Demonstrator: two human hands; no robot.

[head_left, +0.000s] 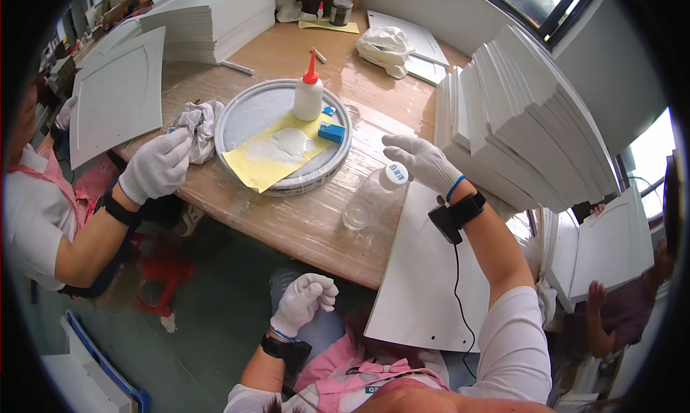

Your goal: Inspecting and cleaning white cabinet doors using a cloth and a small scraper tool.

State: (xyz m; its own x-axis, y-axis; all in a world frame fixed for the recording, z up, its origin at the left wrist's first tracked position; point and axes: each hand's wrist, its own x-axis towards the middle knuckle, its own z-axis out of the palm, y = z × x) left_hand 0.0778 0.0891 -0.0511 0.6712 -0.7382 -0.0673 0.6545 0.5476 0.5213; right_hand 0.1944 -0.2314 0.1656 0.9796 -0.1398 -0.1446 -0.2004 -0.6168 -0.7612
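Note:
My right hand (pixel 424 161), in a white knit glove, reaches over the tabletop with its fingers stretched out and nothing visible in them. Just below it stands a clear plastic bottle (pixel 368 203) with a white cap. A white panel (pixel 424 276) rests beneath my right forearm, overhanging the table's near edge. My left hand (pixel 305 303), gloved too, hovers above my lap, off the table, its fingers curled in and no object showing. Left of the bottle, a round grey lid (pixel 251 104) carries a white squeeze bottle (pixel 308 97) with a red nozzle, yellow sandpaper (pixel 255 165) bearing white paste, and a blue block (pixel 331 132).
At the left a co-worker's gloved hand (pixel 154 170) is beside a crumpled rag (pixel 198 126). White panels stand stacked at the back left (pixel 215 25) and lean in a row at the right (pixel 517 118). A white cloth (pixel 385 48) and a dark jar (pixel 341 12) sit farther back.

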